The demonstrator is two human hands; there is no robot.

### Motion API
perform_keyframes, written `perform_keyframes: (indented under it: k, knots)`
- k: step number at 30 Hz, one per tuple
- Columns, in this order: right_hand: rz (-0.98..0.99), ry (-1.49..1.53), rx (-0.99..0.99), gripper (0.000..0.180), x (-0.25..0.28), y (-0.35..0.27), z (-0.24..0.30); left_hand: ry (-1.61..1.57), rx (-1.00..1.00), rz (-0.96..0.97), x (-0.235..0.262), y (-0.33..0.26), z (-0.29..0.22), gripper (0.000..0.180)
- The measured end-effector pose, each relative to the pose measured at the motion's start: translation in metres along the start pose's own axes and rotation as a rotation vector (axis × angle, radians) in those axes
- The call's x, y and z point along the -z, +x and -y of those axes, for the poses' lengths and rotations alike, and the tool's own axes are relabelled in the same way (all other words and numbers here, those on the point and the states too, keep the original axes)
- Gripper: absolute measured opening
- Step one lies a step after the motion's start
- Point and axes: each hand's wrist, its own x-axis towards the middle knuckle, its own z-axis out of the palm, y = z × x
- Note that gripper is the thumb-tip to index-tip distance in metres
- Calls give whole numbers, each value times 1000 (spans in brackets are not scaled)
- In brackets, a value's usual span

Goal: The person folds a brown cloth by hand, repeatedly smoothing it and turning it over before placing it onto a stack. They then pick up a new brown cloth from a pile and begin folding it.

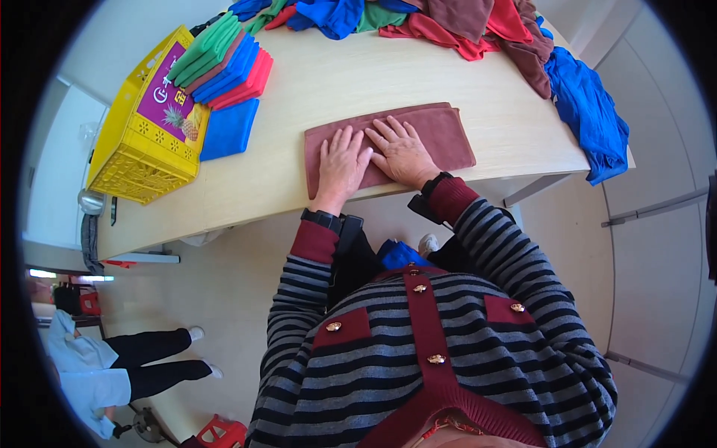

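A brown cloth [441, 134], folded into a long flat rectangle, lies near the table's front edge. My left hand [343, 164] rests flat on its left half, fingers pointing away from me. Beside it, my right hand [403, 153] lies flat on the middle of the cloth with the fingers a little spread. The two thumbs come close together. Both hands press on the cloth from above and neither grips it. What lies under the palms is hidden.
A yellow plastic crate [142, 149] stands at the table's left, beside stacked folded green, brown, blue and red cloths [231, 63]. One folded blue cloth [229, 131] lies nearer. Loose cloths [448, 22] heap along the far edge; a blue one [590, 112] hangs at right. A person [97, 373] is at lower left.
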Motion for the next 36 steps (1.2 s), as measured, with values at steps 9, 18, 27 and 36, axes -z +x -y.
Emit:
perform_keyframes:
  k: [9, 18, 27, 36]
  knots:
    - [10, 0, -56, 59, 9, 0, -40, 81, 11, 10, -7, -1, 18, 58]
    - [41, -34, -199, 61, 13, -11, -78, 34, 152, 73, 3, -2, 34, 62]
    - [30, -86, -263, 62, 21, -31, -83, 33, 174, 95, 5, -13, 39, 63]
    - [-46, -93, -231, 61, 20, -51, -84, 28, 144, 89, 3, -23, 36, 63]
